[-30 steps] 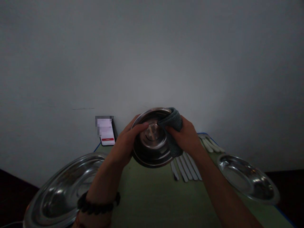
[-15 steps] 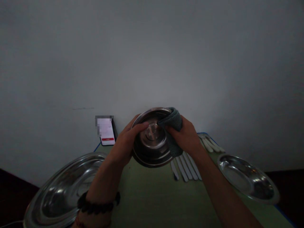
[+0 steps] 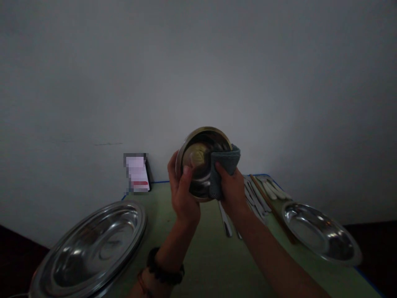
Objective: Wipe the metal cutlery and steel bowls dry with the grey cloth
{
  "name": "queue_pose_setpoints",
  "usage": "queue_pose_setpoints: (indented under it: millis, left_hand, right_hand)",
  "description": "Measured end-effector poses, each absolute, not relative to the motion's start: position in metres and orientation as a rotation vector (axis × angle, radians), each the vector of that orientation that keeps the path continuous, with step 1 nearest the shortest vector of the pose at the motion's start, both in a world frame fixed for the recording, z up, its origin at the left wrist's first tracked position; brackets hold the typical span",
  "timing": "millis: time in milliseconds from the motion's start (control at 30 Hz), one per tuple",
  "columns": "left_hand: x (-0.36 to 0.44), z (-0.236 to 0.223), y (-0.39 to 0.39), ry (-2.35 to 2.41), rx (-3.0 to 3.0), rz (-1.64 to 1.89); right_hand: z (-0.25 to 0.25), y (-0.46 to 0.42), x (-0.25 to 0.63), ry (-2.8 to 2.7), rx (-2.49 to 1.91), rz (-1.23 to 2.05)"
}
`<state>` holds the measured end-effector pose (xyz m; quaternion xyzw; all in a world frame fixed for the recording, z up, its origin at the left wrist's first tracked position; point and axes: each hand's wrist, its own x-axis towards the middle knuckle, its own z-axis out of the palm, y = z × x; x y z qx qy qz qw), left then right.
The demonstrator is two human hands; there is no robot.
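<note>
A shiny metal bowl [image 3: 203,180] is held up over the table, tilted so that its inside faces me. My left hand [image 3: 184,192] grips its left side, thumb inside the rim and fingers behind. On the right rim lies a folded grey-green cloth [image 3: 226,161], pinched by my right hand [image 3: 234,190] with the thumb pressing it inside the bowl. The fingers of that hand behind the bowl are hidden.
A large metal basin [image 3: 93,248] stands at the left, and an oval metal dish [image 3: 322,234] at the right. Between lie several pieces of cutlery [image 3: 226,221], a brown chopstick [image 3: 273,207] and white-handled utensils [image 3: 276,190]. A phone [image 3: 139,174] leans against the wall [image 3: 198,74].
The bowl has risen slightly and turned in my hands, its inside tilting more towards the right. My left forearm has moved right, uncovering the basin's rim. The chopstick shows from behind my right arm.
</note>
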<state>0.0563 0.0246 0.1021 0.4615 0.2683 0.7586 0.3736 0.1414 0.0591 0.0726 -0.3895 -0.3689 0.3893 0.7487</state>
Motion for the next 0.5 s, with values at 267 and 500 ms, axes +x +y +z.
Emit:
queue_pose_setpoints:
  millis: [267, 500]
  left_hand:
    - [0.025, 0.128, 0.026, 0.582, 1.413, 1.453]
    - [-0.002, 0.144, 0.019, 0.733, 1.466, 1.247]
  right_hand:
    - [0.074, 0.062, 0.170, -0.975, -0.971, 0.725]
    - [0.107, 0.041, 0.188, -1.504, -1.065, 0.449]
